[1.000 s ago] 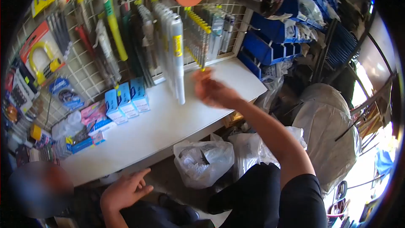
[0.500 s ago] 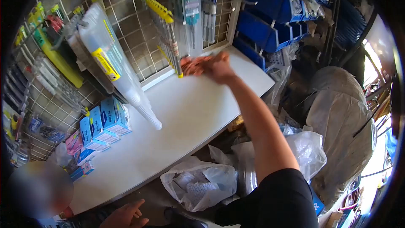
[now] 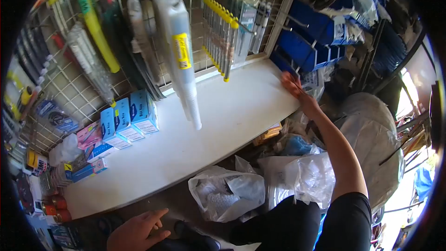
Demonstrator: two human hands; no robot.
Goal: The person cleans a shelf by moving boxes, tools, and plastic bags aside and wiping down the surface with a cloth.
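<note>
My right hand (image 3: 304, 100) is at the right end of a white shelf (image 3: 209, 132), by its corner. Under its fingers is a crumpled reddish-orange cloth (image 3: 290, 83), partly hidden and smeared by motion. Low in the view, in front of the shelf, my left hand (image 3: 139, 230) is held in the air with its fingers apart and nothing in it. Blue bins (image 3: 297, 42) are just beyond my right hand.
Blue-and-white boxes (image 3: 144, 111) stand on the shelf's left part. A long plastic-wrapped item (image 3: 181, 51) and yellow-topped drill bits (image 3: 220, 37) hang from the wire grid over the shelf. Plastic bags (image 3: 227, 193) lie below its front edge.
My right hand has moved with the cloth from beside the hanging bits to the shelf's right corner. The view has shifted, and a blurred round shape at lower left is gone. My left hand stays open.
</note>
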